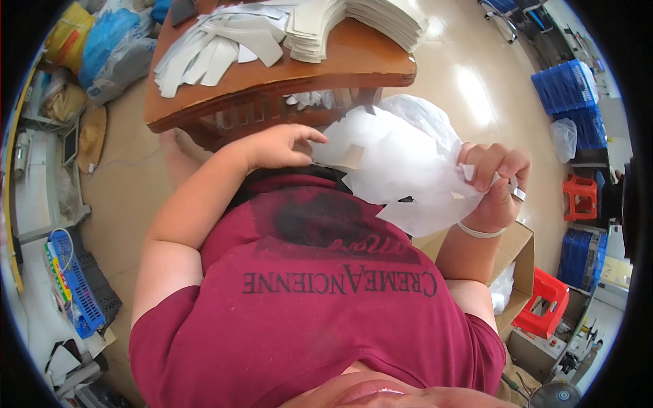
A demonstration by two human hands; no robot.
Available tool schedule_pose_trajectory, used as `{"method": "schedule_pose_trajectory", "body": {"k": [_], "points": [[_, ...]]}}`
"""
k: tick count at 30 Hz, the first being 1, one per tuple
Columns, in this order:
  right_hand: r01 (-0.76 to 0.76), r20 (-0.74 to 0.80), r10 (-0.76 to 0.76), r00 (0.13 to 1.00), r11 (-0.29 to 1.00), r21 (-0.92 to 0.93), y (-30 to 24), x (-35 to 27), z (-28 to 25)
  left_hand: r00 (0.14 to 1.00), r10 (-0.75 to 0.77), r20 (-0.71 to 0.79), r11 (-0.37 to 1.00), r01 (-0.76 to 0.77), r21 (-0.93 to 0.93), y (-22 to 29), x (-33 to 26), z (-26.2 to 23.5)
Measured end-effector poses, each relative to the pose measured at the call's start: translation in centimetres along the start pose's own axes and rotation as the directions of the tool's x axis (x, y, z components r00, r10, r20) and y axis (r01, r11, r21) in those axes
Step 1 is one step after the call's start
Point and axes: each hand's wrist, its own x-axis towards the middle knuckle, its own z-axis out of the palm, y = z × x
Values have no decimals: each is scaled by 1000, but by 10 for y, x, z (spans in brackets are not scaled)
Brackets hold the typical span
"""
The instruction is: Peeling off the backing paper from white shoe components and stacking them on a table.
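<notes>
In front of my torso hangs a loose bunch of thin, translucent white sheets point(394, 153) with ragged, cut edges. My right hand point(500, 178) grips its right end, fingers closed around the gathered sheets. At the bunch's left edge is my left hand point(282, 146), its fingers bent but apart, with nothing visible between them; whether the fingertips touch the sheets I cannot tell. Beyond both hands stands a brown wooden table point(286, 85). Fanned off-white curved pieces point(224, 44) lie on its left part, and a neat stack of similar pieces point(371, 27) sits to the right.
An open cardboard box point(520, 262) with white plastic inside stands by my right elbow, near a red stool point(544, 304). Blue crates point(568, 88) line the right side. At left are stuffed bags point(112, 51), a straw hat point(92, 139) and a blue basket point(75, 285).
</notes>
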Motion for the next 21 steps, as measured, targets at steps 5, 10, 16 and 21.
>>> {"method": "schedule_pose_trajectory", "body": {"k": [5,10,16,21], "points": [[39,-77,-45,996,996,-84,-17,-5,-9,991,122,62,970,-133,205,7,23,29],[100,-135,-109,985,992,-77,-26,-4,-15,973,223,61,928,-231,292,11,47,40],[137,-124,-150,981,985,-106,-34,-5,-23,969,239,56,922,-245,301,-16,74,48],[152,-146,-161,976,986,-68,-44,-7,-27,992,115,53,930,-126,346,-26,69,42]]}}
